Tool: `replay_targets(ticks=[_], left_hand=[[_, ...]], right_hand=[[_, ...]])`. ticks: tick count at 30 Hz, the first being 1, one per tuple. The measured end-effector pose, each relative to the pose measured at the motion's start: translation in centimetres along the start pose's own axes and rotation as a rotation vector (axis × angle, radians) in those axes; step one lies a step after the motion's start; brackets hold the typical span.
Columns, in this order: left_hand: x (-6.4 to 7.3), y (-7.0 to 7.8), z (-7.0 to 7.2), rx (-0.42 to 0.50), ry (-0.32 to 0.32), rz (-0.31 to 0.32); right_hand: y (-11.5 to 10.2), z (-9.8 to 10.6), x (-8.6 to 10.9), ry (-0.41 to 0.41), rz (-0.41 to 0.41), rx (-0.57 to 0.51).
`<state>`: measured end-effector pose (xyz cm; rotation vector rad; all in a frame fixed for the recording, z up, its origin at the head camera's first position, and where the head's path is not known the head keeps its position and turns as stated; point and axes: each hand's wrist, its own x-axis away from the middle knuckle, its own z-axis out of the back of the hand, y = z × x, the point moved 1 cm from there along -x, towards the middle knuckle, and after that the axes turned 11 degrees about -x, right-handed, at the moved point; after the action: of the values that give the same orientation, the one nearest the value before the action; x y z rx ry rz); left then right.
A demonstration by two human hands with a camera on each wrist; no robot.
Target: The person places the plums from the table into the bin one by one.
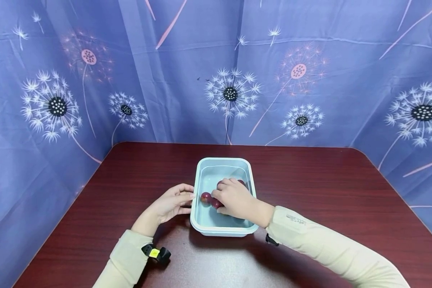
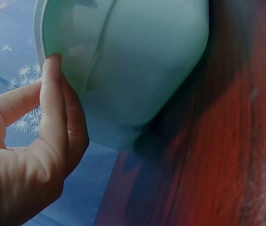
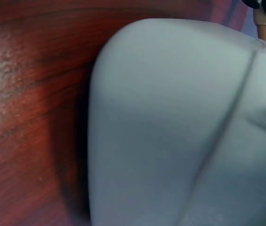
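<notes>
Our right hand (image 1: 234,198) reaches down into the pale green tub (image 1: 201,224), fingers curled over the dark red fruits (image 1: 206,197) lying in it; from the head view we judge that it holds at least one of them, though the fingers hide how many. One fruit shows free just left of the knuckles. Our left hand (image 1: 173,205) rests against the tub's left wall, fingers straight and loosely spread; the left wrist view shows a fingertip (image 2: 52,63) touching the rim. It grips nothing.

To do this well, we would keep that left hand pressed flat to the wall so the light tub cannot slide, and work the right fingers gently around each fruit without squeezing, since soft skin bruises easily. Whether the tub holds water we cannot tell.

The tub stands near the middle of a dark red wooden tabletop (image 1: 327,188), close to our edge. Behind and on both sides hangs a blue cloth backdrop (image 1: 187,80) printed with white and pink dandelions.
</notes>
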<state>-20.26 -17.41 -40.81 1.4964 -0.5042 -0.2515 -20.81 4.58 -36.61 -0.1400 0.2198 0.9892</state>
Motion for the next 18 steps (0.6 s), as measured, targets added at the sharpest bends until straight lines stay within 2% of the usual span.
replay_targets(ticks=[9,18], left_hand=[[-0.1,0.0,-0.1,0.001,0.004,0.015],[-0.1,0.0,0.0,-0.006,0.002,0.008]], right_hand=[[0.2,-0.9,-0.1,-0.043,-0.016,-0.007],[0.4,-1.3,-0.2,0.015,0.033,0.068]])
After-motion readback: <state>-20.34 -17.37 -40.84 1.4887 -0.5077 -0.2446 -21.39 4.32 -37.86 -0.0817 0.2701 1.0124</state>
